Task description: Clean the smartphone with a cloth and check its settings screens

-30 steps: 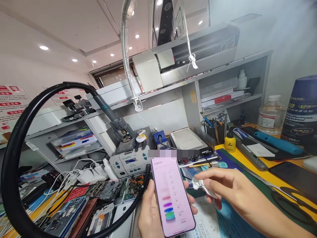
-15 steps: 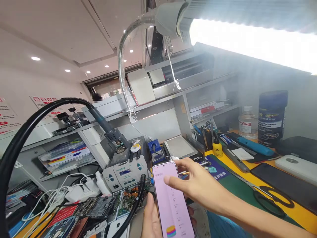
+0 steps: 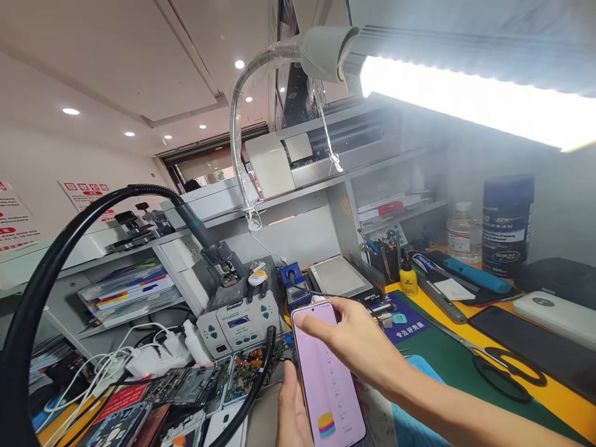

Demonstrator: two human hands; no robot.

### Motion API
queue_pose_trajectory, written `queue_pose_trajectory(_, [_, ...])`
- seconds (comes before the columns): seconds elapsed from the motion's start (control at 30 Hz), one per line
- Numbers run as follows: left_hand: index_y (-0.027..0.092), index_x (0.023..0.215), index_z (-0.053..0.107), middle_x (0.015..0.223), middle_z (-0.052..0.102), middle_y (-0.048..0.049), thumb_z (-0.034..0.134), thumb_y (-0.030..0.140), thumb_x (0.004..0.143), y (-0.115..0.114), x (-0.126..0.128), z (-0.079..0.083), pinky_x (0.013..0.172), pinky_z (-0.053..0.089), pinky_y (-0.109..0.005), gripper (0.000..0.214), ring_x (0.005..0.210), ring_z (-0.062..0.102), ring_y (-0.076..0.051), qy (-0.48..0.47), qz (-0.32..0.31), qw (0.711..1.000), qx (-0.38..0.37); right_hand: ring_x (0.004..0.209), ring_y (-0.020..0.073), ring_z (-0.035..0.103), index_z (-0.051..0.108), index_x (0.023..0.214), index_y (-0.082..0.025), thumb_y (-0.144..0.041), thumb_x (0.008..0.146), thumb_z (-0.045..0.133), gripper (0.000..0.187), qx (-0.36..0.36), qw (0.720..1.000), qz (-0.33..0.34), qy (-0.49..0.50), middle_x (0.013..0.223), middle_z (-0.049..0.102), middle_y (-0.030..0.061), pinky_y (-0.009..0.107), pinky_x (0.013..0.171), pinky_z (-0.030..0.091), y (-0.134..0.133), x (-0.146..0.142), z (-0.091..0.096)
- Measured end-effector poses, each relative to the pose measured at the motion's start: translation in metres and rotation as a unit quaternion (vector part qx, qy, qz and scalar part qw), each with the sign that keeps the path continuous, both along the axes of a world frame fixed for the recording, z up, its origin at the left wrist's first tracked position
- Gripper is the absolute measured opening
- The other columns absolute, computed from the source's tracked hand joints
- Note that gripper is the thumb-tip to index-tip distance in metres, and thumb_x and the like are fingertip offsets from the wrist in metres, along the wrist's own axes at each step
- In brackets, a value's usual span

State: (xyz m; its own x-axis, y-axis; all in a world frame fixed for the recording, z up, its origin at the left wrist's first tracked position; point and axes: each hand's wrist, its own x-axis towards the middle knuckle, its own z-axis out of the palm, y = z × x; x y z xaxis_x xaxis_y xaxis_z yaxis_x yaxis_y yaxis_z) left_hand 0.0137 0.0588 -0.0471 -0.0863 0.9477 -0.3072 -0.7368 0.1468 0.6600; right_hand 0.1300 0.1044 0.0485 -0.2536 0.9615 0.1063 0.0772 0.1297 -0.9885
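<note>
While the left hand [image 3: 291, 413] grips the phone [image 3: 328, 379] from below, with the thumb laid up along the left edge and the other fingers hidden behind the case, the right hand [image 3: 367, 347] lies in from the right across the upper part of the lit pink screen. Its forefinger [image 3: 310, 323] is stretched out straight, and the tip rests at the screen's top left corner. The remaining fingers are folded back toward the palm. A white scrap [image 3: 319, 300] shows just above that hand's thumb, but I cannot tell whether it is pinched there. The phone's long axis runs from the left palm up and away, leaning slightly left, so the forefinger crosses it almost square. Nearly all of the screen lies below the fingertip, toward the person. The coloured icon [image 3: 326, 425] sits at the far low end, just beside the left thumb and well apart from the right fingertip. The right hand is therefore nearer the top of the phone and the left hand nearer its foot. Just past the fingertip, beyond the phone's top edge, stands the grey rework station [image 3: 237, 320]. Left of the left thumb a black hose [image 3: 254, 385] curves down over trays of circuit boards [image 3: 239, 372]. Out beyond the right wrist, scissors [image 3: 507, 369] lie on a green mat [image 3: 442, 351].
</note>
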Motion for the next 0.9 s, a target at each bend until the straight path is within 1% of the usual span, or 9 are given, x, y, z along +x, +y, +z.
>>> queue_pose_trajectory(0.1, [0.018,0.114,0.069,0.101,0.075,-0.0142,0.057,0.057,0.082,0.0,0.0,0.001,0.1,0.044,-0.051,0.052,0.112,0.063,-0.036,-0.015,-0.014,1.0,0.01,0.053,0.0135,0.058,0.068,0.082,-0.015,-0.05,0.081,0.064,0.035,-0.004,1.0,0.01,0.003,0.064,0.066,0.0002,0.022,0.046,0.037,0.0,0.001,0.001])
queue_pose_trajectory(0.17, [0.021,0.101,0.075,0.096,0.076,-0.0133,0.059,0.059,0.08,0.0,0.0,0.005,0.101,0.043,-0.051,0.046,0.112,0.063,-0.036,-0.03,-0.025,0.999,0.005,0.055,0.0136,0.058,0.067,0.082,-0.015,-0.05,0.08,0.065,0.036,-0.006,1.0,0.011,0.006,0.066,0.067,0.0008,0.022,0.047,0.037,0.001,0.001,0.001])
queue_pose_trajectory(0.23, [0.024,0.092,0.078,0.092,0.076,-0.0119,0.061,0.059,0.078,-0.001,0.0,0.011,0.101,0.042,-0.051,0.041,0.111,0.064,-0.036,-0.045,-0.038,0.998,0.001,0.059,0.0139,0.059,0.067,0.083,-0.014,-0.051,0.079,0.067,0.037,-0.01,1.0,0.013,0.009,0.07,0.067,0.0014,0.021,0.049,0.038,0.001,0.002,0.001])
queue_pose_trajectory(0.3, [0.026,0.092,0.078,0.095,0.076,-0.011,0.061,0.058,0.078,-0.002,0.0,0.016,0.101,0.042,-0.05,0.039,0.11,0.064,-0.035,-0.063,-0.058,0.996,0.012,0.059,0.0132,0.057,0.065,0.082,-0.014,-0.054,0.081,0.065,0.04,-0.018,1.0,0.021,0.012,0.069,0.064,0.0007,0.021,0.05,0.037,0.003,0.002,0.001])
queue_pose_trajectory(0.43, [0.025,0.096,0.077,0.105,0.074,-0.0105,0.065,0.059,0.074,-0.004,0.0,0.022,0.101,0.042,-0.05,0.042,0.109,0.063,-0.036,-0.098,-0.106,0.989,0.04,0.053,0.0113,0.049,0.061,0.077,-0.016,-0.061,0.086,0.053,0.047,-0.039,0.998,0.042,0.011,0.061,0.054,-0.0028,0.021,0.045,0.032,0.008,0.006,-0.003])
queue_pose_trajectory(0.5, [0.025,0.099,0.076,0.104,0.074,-0.0111,0.064,0.061,0.074,-0.005,0.001,0.023,0.1,0.043,-0.05,0.046,0.107,0.064,-0.036,-0.106,-0.119,0.986,0.046,0.052,0.0119,0.049,0.06,0.078,-0.017,-0.06,0.086,0.053,0.045,-0.047,0.997,0.053,0.007,0.06,0.054,-0.0025,0.021,0.044,0.032,0.01,0.009,-0.004])
queue_pose_trajectory(0.6, [0.021,0.1,0.076,0.097,0.075,-0.0131,0.059,0.063,0.076,-0.005,0.001,0.024,0.099,0.042,-0.05,0.051,0.105,0.064,-0.035,-0.11,-0.139,0.983,0.051,0.054,0.0131,0.052,0.061,0.082,-0.017,-0.049,0.087,0.055,0.033,-0.052,0.996,0.068,0.005,0.062,0.058,-0.0011,0.021,0.044,0.032,0.013,0.011,-0.006])
queue_pose_trajectory(0.7, [0.021,0.098,0.076,0.094,0.075,-0.0122,0.06,0.061,0.076,-0.005,0.002,0.025,0.1,0.042,-0.049,0.048,0.102,0.065,-0.035,-0.111,-0.132,0.984,0.054,0.057,0.0132,0.054,0.061,0.082,-0.017,-0.041,0.087,0.055,0.025,-0.051,0.996,0.077,0.009,0.064,0.061,0.0001,0.021,0.048,0.033,0.015,0.011,-0.005])
queue_pose_trajectory(0.9, [0.02,0.094,0.078,0.099,0.074,-0.0142,0.06,0.063,0.076,-0.008,0.004,0.028,0.098,0.043,-0.05,0.05,0.102,0.065,-0.035,-0.106,-0.103,0.989,0.026,0.056,0.0129,0.052,0.063,0.082,-0.015,-0.041,0.086,0.056,0.026,-0.052,0.995,0.086,0.002,0.066,0.061,0.0008,0.024,0.051,0.033,0.014,0.011,0.0])
